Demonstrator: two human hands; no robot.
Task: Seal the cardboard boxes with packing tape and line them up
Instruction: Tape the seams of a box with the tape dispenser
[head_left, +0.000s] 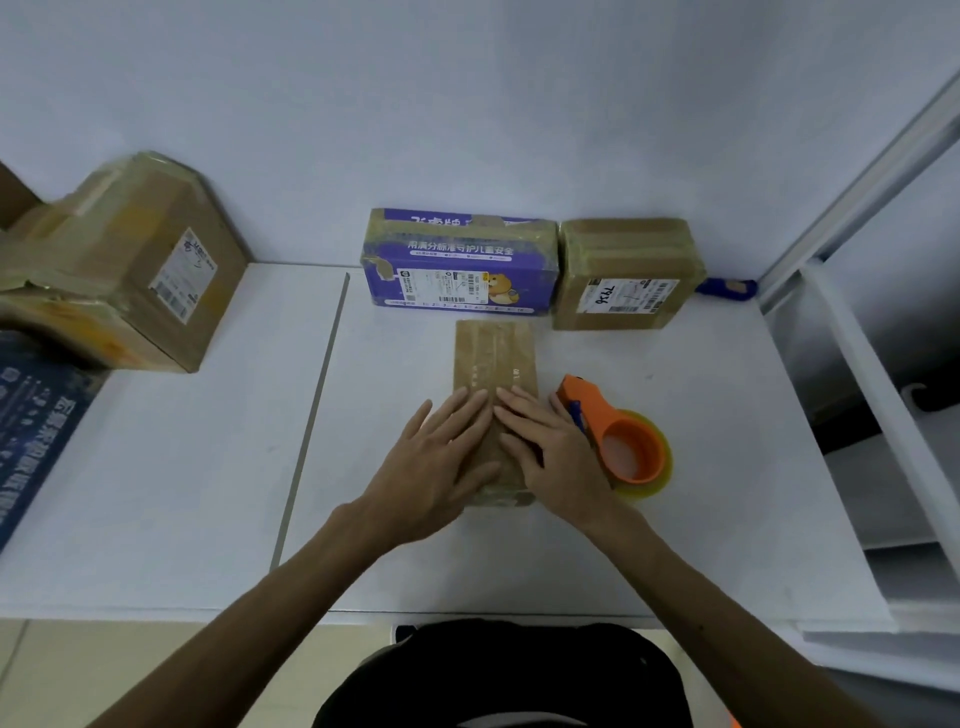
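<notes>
Field notes, left to right.

- Far left of the white desk (675, 519): a large brown cardboard box (119, 270) with a shipping label is set by the wall.
- Centre rear: a purple printed cardboard box (460, 265) is stood against the wall, taped over.
- In front of it: a slim brown taped carton (493, 358) is laid lengthwise.
- The left grip (441, 452), a bare hand, is pressed flat on the carton's near half, fingers straight, nothing clasped.
- The right grip (550, 447) is spread flat alongside, likewise holding nothing.
- Just beside it: an orange tape dispenser with a clear roll (618, 441) is left lying on the desk.
- Right rear: a squat brown cardboard box marked 7934 (626, 275) is placed just beside the purple one.
</notes>
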